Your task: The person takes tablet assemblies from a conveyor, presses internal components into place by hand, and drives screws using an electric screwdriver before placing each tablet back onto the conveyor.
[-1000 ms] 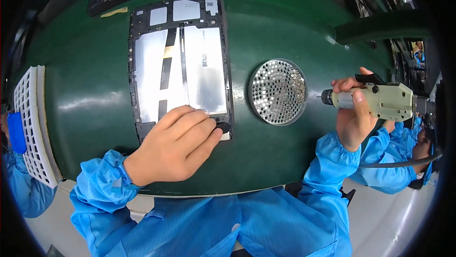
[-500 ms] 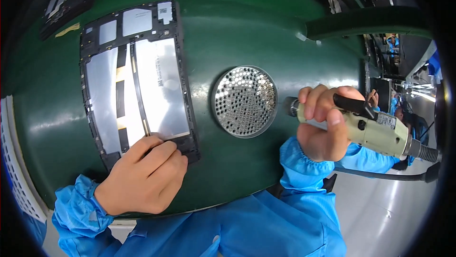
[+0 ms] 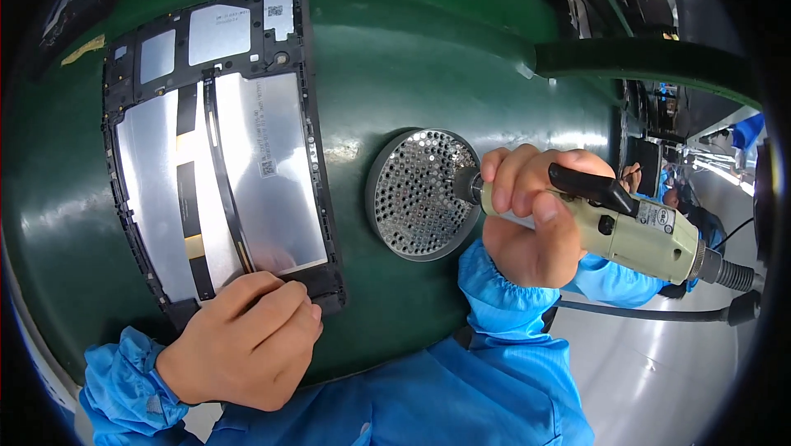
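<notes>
My right hand is wrapped round a pale green electric screwdriver with a black lever. The driver's dark nose points left, over the right part of a round metal screw tray full of small holes, with shiny screws in it; the bit tip cannot be made out. An opened tablet, with silver battery plates, a black frame and dark flex strips, lies on the left. At its lower edge rests my left hand, fingers curled in and pressed together; the fingertips and anything between them are hidden.
A green mat covers the bench. Another dark device and a yellowish scrap lie at the far left. A dark green curved bar crosses the far right. A cable runs below the driver.
My right hand has brought the screwdriver left, so its nose is now over the screw tray. My left hand stays closed at the tablet's lower edge. The whole view has shifted slightly.
</notes>
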A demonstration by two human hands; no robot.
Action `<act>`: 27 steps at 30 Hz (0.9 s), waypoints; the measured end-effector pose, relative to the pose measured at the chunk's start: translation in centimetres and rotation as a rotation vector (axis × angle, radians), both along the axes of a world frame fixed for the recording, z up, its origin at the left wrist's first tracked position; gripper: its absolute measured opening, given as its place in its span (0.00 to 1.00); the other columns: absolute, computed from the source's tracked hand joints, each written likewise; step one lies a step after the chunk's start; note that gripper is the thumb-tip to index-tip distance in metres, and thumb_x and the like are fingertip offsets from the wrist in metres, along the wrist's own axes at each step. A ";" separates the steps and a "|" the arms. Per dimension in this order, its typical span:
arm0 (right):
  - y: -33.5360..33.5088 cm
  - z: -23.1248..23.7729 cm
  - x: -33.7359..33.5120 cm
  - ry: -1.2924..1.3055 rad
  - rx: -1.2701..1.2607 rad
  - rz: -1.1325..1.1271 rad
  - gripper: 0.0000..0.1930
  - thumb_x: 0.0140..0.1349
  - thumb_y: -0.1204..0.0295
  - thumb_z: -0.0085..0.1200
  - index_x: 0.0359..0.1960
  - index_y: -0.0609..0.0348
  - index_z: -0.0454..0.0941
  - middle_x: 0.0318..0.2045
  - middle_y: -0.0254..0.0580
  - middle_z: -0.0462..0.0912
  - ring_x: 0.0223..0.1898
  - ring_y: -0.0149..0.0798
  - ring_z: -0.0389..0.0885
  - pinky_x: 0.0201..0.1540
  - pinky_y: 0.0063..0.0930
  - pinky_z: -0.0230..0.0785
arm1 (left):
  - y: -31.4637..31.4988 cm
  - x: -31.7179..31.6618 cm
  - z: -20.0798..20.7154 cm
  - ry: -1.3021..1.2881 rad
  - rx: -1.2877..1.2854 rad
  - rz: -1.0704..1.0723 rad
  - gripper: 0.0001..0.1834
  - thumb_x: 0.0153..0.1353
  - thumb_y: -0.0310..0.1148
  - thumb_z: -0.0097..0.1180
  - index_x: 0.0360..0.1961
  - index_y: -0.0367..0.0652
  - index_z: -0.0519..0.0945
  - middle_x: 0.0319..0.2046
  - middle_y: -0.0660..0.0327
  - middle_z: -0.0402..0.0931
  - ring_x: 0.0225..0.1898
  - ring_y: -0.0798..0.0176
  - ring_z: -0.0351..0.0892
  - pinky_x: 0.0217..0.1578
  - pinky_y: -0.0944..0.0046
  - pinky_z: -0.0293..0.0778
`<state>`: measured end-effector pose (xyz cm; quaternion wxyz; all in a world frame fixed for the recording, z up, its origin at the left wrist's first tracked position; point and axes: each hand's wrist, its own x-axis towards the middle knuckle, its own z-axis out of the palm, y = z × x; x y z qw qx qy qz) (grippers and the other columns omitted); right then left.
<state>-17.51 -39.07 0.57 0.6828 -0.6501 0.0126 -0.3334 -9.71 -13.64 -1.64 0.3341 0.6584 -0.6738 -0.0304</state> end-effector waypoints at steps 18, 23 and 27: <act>0.0 0.4 -0.3 0.039 -0.010 -0.006 0.20 0.56 0.78 0.55 0.51 0.59 0.65 0.22 0.40 0.71 0.23 0.37 0.71 0.33 0.40 0.68 | -2.0 -0.3 0.8 -0.041 0.058 0.113 0.14 0.49 0.24 0.61 0.38 0.31 0.79 0.40 0.48 0.76 0.47 0.47 0.76 0.49 0.48 0.74; 1.0 3.4 -2.5 -0.035 -0.077 -0.001 0.21 0.58 0.70 0.55 0.53 0.52 0.67 0.20 0.35 0.70 0.22 0.35 0.70 0.32 0.37 0.66 | -2.5 0.1 1.0 0.002 0.169 0.102 0.18 0.47 0.31 0.64 0.41 0.37 0.80 0.51 0.44 0.72 0.58 0.42 0.69 0.60 0.37 0.60; 4.4 4.3 -3.6 0.038 -0.107 0.141 0.17 0.58 0.71 0.53 0.49 0.54 0.68 0.18 0.32 0.68 0.21 0.31 0.70 0.30 0.32 0.63 | -1.9 -0.1 0.1 -0.054 0.149 0.112 0.17 0.49 0.32 0.62 0.42 0.40 0.81 0.53 0.45 0.72 0.59 0.43 0.68 0.60 0.37 0.59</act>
